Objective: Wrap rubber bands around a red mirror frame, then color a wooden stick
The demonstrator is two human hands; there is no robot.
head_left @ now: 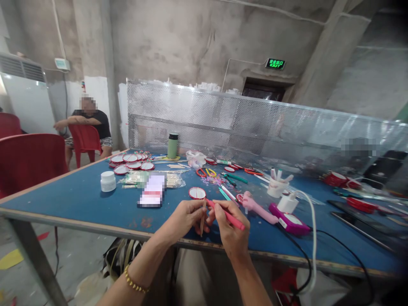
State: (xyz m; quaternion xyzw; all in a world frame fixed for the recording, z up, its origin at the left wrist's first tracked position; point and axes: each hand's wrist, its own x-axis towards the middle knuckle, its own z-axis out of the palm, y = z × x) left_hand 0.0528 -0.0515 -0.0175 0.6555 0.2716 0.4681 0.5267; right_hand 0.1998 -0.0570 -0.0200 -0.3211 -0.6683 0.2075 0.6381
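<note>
My left hand (185, 219) is closed on a thin wooden stick (202, 219) that hangs down from its fingertips. My right hand (231, 227) grips a red pen-like tool (228, 214), whose tip points up-left toward the stick. Both hands meet above the near edge of the blue table (79, 199). A small round red-rimmed disc with a white face (197, 193) lies on the table just beyond my fingers. A bead bracelet circles my left wrist.
A white jar (108, 181), a phone (152, 191), a bag of sticks (174, 180), several red-rimmed discs (130, 162), scissors (205, 172), a green bottle (172, 145), a pink device (288, 221) with cables. A perforated metal screen (255, 127) backs the table. A person sits on a red chair (84, 140) at left.
</note>
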